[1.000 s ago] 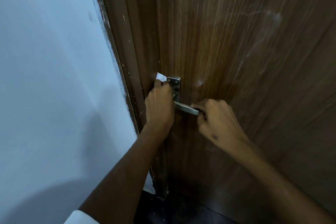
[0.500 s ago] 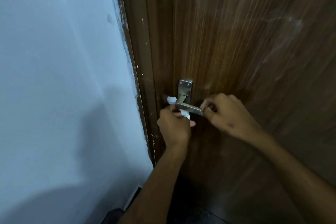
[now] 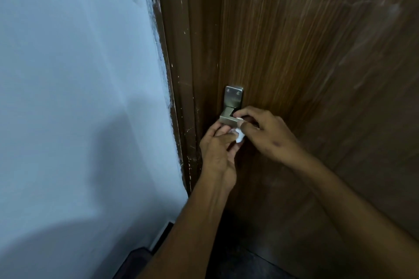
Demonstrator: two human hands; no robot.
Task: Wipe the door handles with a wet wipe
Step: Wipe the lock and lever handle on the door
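- We read no brand or writing on the handle or its plate.
- We see the left hand just under the lever, palm up, fingers curled on the white wipe.
- We see the right hand gripping the lever's outer end, knuckles up.
- We place the wipe under the lever, between both hands, against the door.

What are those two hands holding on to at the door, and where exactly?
The left hand pinches a crumpled white wet wipe in its fingertips, under the lever. The right hand grips the door handle along its lever.
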